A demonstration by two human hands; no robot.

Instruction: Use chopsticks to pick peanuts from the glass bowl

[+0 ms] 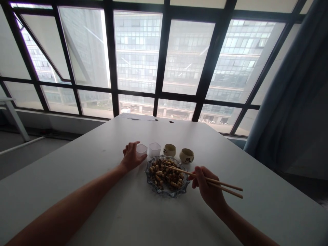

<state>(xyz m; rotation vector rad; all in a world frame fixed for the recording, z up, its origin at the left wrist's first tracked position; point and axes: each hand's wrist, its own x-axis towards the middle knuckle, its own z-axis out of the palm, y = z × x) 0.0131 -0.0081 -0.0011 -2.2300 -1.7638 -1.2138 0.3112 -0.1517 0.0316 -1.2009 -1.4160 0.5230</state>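
My left hand [132, 156] has its thumb and fingers around the left one of two small clear plastic cups [141, 149]. Beside it stands the other clear cup [155, 149]. A pair of wooden chopsticks [225, 186] is held in my right hand [207, 184], with the tips over the food. Under those tips lie peanuts in their shells and darker pieces [164, 172], heaped in a glass bowl with a scalloped rim [170, 194]. Two cream ceramic cups with dark characters, a left one [169, 150] and a right one [187, 156], stand behind the bowl.
The white table [123, 212] reaches to large windows with dark frames. Papers [138, 117] lie at its far edge, near two dark round holes. A blue curtain [282, 89] hangs at the right. Part of another table [15, 119] shows at the left.
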